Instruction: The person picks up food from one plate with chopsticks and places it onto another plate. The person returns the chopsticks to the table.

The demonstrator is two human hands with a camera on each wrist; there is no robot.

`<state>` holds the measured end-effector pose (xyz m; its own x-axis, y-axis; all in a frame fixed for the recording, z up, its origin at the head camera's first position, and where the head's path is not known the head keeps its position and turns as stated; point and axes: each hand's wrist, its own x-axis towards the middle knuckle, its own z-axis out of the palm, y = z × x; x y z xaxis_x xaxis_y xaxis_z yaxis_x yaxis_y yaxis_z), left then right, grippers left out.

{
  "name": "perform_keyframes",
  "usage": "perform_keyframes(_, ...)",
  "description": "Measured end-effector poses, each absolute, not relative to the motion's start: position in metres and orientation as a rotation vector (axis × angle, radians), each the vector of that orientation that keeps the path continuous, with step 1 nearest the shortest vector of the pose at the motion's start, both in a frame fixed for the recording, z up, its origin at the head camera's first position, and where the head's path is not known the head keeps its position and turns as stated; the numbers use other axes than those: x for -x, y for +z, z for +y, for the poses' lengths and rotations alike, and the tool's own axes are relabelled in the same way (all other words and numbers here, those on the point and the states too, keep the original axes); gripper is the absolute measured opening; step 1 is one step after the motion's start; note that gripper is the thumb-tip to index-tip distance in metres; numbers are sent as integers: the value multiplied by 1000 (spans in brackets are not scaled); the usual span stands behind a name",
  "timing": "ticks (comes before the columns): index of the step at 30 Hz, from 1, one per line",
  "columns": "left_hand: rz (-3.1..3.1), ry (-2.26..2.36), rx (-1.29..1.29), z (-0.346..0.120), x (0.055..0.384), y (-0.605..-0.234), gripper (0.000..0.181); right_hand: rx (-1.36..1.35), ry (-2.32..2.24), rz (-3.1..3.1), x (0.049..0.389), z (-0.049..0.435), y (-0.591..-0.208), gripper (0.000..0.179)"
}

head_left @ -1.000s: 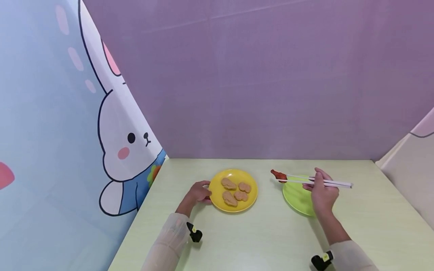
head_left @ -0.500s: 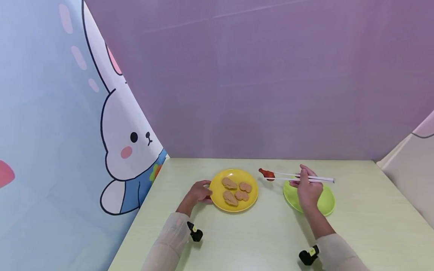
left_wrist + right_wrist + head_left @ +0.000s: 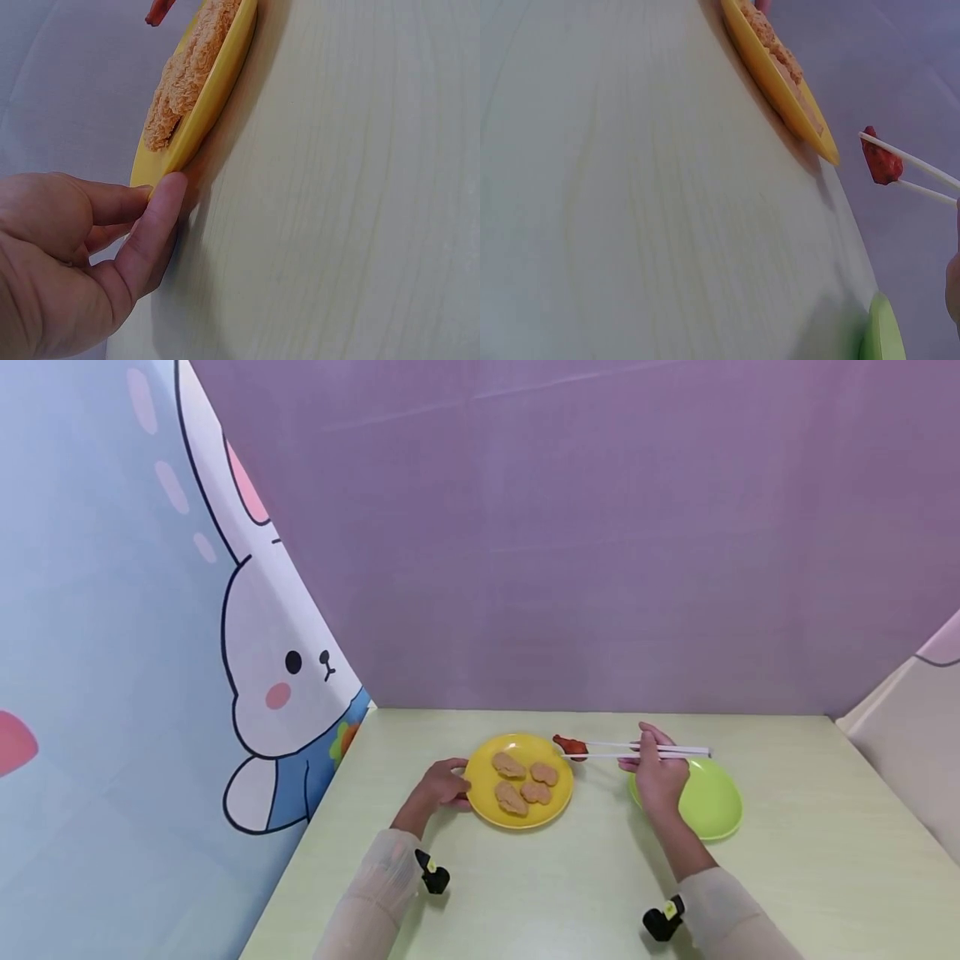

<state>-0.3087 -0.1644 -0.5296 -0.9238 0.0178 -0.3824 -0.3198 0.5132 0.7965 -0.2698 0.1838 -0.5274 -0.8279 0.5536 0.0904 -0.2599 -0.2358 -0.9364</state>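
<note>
My left hand (image 3: pixel 443 783) pinches the left rim of a yellow plate (image 3: pixel 517 821), thumb and fingers on either side of the edge in the left wrist view. Several pieces of fried chicken (image 3: pixel 512 798) lie on the plate. In my right hand (image 3: pixel 660 772) is a pair of white chopsticks (image 3: pixel 611 755). Between their tips they hold a small red-brown drumstick (image 3: pixel 572 747), raised above the table just off the yellow plate's upper right edge. A green plate (image 3: pixel 712 802) sits below and right of my right hand, partly hidden by it.
The pale wooden table (image 3: pixel 555 893) reaches back to a purple cloth wall (image 3: pixel 525 568). A blue panel with a cartoon rabbit (image 3: pixel 277 693) stands on the left. Each wrist carries a small black camera (image 3: pixel 435 877).
My right hand has moved left with the chopsticks and drumstick, from over the green plate toward the yellow one. More of the green plate shows. My left hand stays on the yellow plate.
</note>
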Motion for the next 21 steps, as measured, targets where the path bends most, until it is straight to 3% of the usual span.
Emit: perform_keyframes(21, 2433, 1364, 217, -162, 309, -528, 54, 311, 2031, -1650, 289, 157, -543, 33)
